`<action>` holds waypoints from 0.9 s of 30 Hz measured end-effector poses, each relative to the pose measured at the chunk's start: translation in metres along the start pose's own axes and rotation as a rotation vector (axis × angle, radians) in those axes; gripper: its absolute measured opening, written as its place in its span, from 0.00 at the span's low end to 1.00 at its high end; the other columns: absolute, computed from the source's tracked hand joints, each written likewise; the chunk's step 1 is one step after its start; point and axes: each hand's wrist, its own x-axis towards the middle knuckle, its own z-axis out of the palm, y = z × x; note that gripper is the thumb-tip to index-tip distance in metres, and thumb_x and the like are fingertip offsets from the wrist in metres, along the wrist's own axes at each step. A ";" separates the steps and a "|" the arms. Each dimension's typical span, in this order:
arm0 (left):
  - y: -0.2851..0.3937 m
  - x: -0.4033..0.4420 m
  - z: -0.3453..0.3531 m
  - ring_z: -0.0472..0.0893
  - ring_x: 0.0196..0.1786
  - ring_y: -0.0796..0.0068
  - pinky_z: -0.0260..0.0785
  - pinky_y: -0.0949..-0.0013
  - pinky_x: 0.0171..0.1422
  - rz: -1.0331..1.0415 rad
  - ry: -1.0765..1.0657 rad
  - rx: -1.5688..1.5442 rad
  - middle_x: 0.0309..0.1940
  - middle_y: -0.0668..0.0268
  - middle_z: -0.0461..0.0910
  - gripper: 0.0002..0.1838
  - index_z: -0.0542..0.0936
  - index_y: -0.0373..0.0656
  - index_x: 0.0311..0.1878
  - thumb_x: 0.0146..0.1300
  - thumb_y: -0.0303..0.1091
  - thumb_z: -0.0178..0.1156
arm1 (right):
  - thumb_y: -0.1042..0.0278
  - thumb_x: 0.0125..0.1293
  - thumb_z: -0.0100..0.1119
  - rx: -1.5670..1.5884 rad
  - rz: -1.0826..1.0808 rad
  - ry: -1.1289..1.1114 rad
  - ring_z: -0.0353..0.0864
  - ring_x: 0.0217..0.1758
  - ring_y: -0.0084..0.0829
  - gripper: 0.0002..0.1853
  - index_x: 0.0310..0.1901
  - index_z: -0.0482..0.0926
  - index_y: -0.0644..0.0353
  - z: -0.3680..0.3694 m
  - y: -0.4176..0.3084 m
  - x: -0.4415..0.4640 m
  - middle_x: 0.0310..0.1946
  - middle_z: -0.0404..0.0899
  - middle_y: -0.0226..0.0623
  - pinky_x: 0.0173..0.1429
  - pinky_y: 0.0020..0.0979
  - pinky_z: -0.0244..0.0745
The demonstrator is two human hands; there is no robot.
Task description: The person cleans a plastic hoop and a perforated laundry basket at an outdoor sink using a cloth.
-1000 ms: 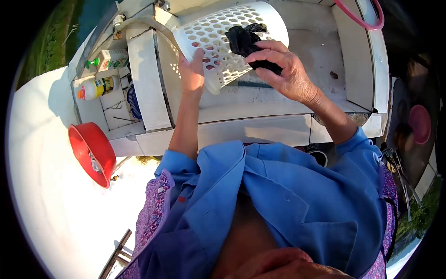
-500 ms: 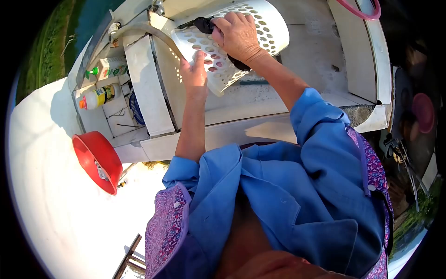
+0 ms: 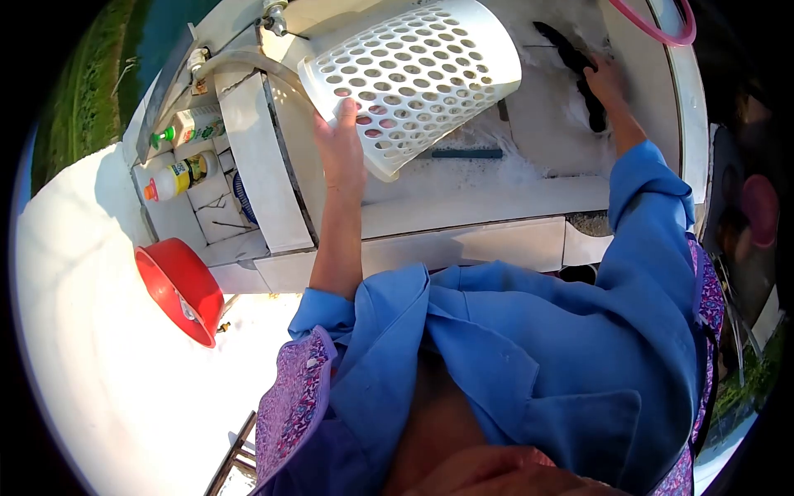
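A white laundry basket [image 3: 413, 83] with rows of round holes lies tilted on its side over the tiled sink [image 3: 488, 197]. My left hand [image 3: 339, 153] grips its lower left end, thumb outside and fingers showing through the holes. At the sink's right side, my right hand [image 3: 606, 83] is closed on a wet black cloth [image 3: 592, 107], stretched out long against the soapy sink floor. The basket and the cloth are apart.
A metal tap [image 3: 275, 16] and a grey hose [image 3: 252, 54] are at the upper left. Two bottles, one with a green pump [image 3: 198, 124] and one with an orange cap [image 3: 180, 175], lie in a side compartment. A red basin [image 3: 178, 273] is lower left. A pink rim [image 3: 662, 35] shows upper right.
My right hand has moved from the basket's side to the right, taking the black cloth down to the sink floor. My left hand still holds the basket, which has shifted slightly.
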 end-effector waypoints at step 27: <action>-0.010 -0.006 -0.005 0.75 0.39 0.76 0.70 0.73 0.39 0.149 -0.130 -0.058 0.44 0.61 0.71 0.18 0.61 0.38 0.54 0.60 0.24 0.47 | 0.68 0.51 0.50 0.486 -0.789 0.441 0.69 0.49 0.36 0.09 0.33 0.76 0.60 -0.105 -0.247 -0.050 0.42 0.72 0.40 0.53 0.39 0.62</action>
